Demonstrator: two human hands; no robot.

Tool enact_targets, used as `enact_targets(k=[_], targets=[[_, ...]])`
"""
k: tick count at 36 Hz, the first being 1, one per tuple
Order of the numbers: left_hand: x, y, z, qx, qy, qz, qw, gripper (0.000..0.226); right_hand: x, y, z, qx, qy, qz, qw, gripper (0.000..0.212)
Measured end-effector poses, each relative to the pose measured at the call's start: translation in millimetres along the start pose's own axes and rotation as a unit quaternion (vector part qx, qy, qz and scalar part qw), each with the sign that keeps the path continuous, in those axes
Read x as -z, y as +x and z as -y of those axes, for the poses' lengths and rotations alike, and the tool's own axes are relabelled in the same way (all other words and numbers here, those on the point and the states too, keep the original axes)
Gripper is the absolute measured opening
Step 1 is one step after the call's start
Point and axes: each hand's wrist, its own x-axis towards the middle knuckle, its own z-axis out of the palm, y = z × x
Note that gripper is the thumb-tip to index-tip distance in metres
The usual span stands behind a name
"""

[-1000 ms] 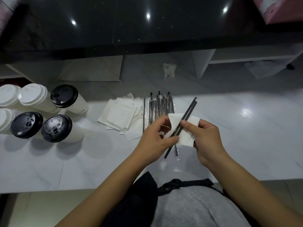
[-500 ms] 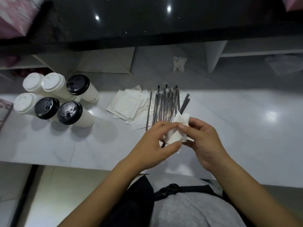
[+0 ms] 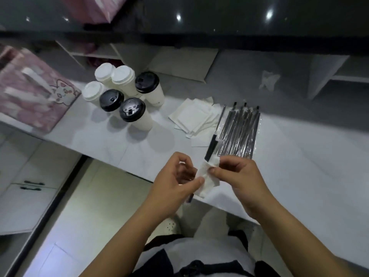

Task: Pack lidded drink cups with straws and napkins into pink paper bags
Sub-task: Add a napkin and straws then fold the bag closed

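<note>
Both hands hold one bundle over the counter's near edge: a white napkin folded around black wrapped straws, which stick out above it. My left hand pinches the napkin's lower part, my right hand grips its upper side. Several lidded white cups, some with black lids and some with white, stand in a cluster at the back left. A pink paper bag with a cat print lies at the far left. A loose napkin pile and a row of wrapped straws lie ahead of my hands.
The white marble counter runs diagonally, its near edge just under my hands. Behind it are a dark glossy top with another pink bag, open shelves, and a crumpled tissue. White cabinet doors are at lower left.
The napkin has been folded tighter around the straws, which now point more upright. The view has swung left, bringing the pink bag into sight and shifting the cups rightward.
</note>
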Motion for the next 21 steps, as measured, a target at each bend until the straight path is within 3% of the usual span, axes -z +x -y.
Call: enact_targets(k=[4, 11, 18, 21], targets=[[42.8, -16.9, 11.6, -0.026, -0.049, -0.009, 0.998, 0.030, -48.6, -10.5, 5.4, 0.034, -0.030, 0.018, 0.999, 0.016], [157.9, -61.3, 43.4, -0.058, -0.134, -0.038, 0.989, 0.031, -163.3, -23.5, -10.9, 0.022, -0.010, 0.063, 0.998, 0.033], [260.2, -108.8, 86.0, -0.071, -0.150, -0.110, 0.980, 0.033, -290.6, -24.3, -27.3, 0.035, -0.010, 0.124, 0.992, 0.012], [292.8, -123.7, 98.2, -0.080, -0.181, -0.141, 0.970, 0.029, -335.5, -22.1, -26.0, 0.038, -0.028, 0.151, 0.987, 0.012]])
